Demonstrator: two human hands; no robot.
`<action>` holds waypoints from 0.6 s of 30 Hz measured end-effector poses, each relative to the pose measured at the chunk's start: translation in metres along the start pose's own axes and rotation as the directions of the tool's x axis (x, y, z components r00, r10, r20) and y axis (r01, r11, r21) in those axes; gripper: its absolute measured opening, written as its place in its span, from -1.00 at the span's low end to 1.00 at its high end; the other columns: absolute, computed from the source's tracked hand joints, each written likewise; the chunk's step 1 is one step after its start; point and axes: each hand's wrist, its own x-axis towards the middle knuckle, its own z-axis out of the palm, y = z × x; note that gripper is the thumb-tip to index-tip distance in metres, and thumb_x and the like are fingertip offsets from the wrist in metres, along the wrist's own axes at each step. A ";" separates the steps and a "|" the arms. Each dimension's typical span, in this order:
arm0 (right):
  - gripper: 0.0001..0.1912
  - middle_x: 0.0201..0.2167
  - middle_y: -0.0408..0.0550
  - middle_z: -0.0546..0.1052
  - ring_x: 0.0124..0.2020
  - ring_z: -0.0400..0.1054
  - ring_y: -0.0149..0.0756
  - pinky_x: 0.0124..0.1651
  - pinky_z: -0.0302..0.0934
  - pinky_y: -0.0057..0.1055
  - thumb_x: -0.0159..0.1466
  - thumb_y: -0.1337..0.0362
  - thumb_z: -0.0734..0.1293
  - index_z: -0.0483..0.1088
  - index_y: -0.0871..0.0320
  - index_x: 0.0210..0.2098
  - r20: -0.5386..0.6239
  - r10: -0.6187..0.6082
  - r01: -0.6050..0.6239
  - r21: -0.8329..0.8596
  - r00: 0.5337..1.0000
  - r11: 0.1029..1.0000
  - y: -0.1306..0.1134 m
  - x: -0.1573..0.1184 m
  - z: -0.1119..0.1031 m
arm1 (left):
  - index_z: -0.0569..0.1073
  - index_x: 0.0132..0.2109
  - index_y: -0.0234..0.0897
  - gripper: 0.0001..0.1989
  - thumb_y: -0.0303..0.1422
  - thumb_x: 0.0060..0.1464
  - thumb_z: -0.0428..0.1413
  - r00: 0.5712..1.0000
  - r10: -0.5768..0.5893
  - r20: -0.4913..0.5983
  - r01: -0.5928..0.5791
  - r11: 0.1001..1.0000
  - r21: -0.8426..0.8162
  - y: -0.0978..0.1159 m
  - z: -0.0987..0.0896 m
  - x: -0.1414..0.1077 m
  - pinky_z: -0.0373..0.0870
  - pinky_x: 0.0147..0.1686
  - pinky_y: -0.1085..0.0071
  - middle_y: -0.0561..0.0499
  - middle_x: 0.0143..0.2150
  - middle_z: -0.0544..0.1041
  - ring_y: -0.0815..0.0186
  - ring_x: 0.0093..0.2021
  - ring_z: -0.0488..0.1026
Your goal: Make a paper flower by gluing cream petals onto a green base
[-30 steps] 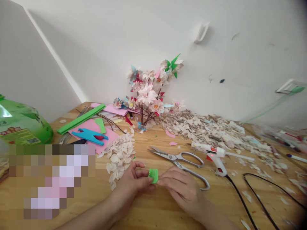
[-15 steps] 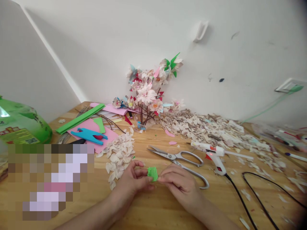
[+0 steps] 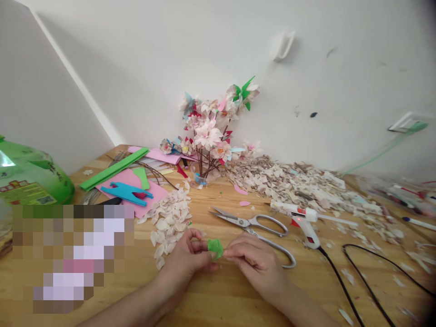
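A small piece of green crepe paper (image 3: 215,248) is held between my two hands above the near part of the table. My left hand (image 3: 190,254) grips its left side between thumb and fingers. Pinched at its lower right edge is my right hand (image 3: 255,259), fingertips pressed together; what lies right at those tips is partly hidden. Just beyond the right hand lie silver scissors (image 3: 250,222), blades slightly apart. Pale dried petals (image 3: 170,213) are spread beyond my left hand.
A white hot glue gun (image 3: 303,220) with a black cord rests on the right. Behind are a bunch of handmade flowers (image 3: 207,131) and a heap of petal scraps (image 3: 289,181). Folded green paper (image 3: 116,169), blue paper (image 3: 126,193) and a green bag (image 3: 34,172) lie left.
The green paper has turned slightly between my fingers and shifted a little to the left. Both hands stay in nearly the same place.
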 end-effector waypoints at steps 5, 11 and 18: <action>-0.86 -0.55 -0.11 0.50 -0.48 0.36 -0.33 -0.41 0.27 -0.43 0.11 0.41 0.28 0.46 0.11 -0.49 -0.019 0.243 -0.241 0.066 0.970 0.968 -0.001 -0.003 0.006 | 0.14 -0.41 -0.20 -0.56 -0.46 -0.35 0.29 1.000 0.007 0.001 -0.007 1.000 0.013 -0.002 -0.001 0.001 0.40 -0.42 0.39 0.17 -0.54 0.43 0.40 -0.49 0.40; -0.93 -0.56 -0.11 0.50 -0.52 0.35 -0.33 -0.48 0.24 -0.45 0.01 0.35 0.32 0.47 0.12 -0.55 -0.041 0.541 -0.527 0.176 0.840 0.831 0.001 -0.006 0.015 | 0.12 -0.41 -0.19 -0.52 -0.41 -0.39 0.31 0.999 0.042 -0.008 -0.042 0.998 0.050 -0.009 -0.004 0.007 0.39 -0.46 0.39 0.18 -0.56 0.43 0.41 -0.54 0.38; -0.94 -0.59 -0.13 0.47 -0.54 0.33 -0.34 -0.52 0.23 -0.46 -0.03 0.29 0.33 0.41 0.14 -0.58 0.005 0.654 -0.618 0.336 0.756 0.711 -0.001 -0.005 0.020 | 0.10 -0.40 -0.19 -0.53 -0.41 -0.34 0.29 0.998 0.063 0.029 -0.065 0.996 0.063 -0.009 -0.003 0.006 0.32 -0.48 0.45 0.18 -0.56 0.46 0.42 -0.56 0.38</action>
